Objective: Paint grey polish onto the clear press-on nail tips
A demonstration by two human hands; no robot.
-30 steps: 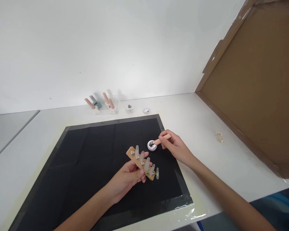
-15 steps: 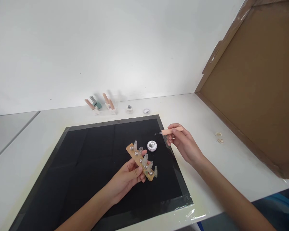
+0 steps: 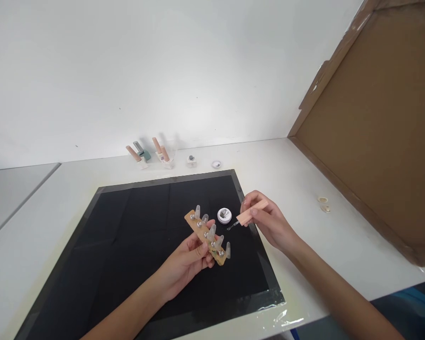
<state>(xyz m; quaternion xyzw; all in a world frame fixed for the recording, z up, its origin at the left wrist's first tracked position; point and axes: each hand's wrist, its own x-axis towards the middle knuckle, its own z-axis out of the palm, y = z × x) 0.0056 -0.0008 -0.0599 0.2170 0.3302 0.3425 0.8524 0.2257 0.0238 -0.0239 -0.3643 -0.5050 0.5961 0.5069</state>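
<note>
My left hand [image 3: 191,260] grips a small wooden strip [image 3: 198,227] that carries several clear false nail tips on metal studs, held just above the black mat [image 3: 127,245]. My right hand [image 3: 269,222] pinches a nail-polish brush [image 3: 250,213] by its pinkish cap, the thin brush tip pointing down-left toward the strip. A small round white pot [image 3: 224,215] with grey contents sits on the mat between the strip and the brush.
Several small polish bottles [image 3: 148,155] and two tiny pots [image 3: 191,160] [image 3: 216,164] stand along the wall on the white table [image 3: 297,184]. Two pale rings [image 3: 325,203] lie at the right. A large cardboard sheet [image 3: 375,123] leans on the right side.
My right hand lifted the brush out of the white pot, swung it up, then brought it down with the tip aimed toward the nail strip. The left hand shifted the strip slightly.
</note>
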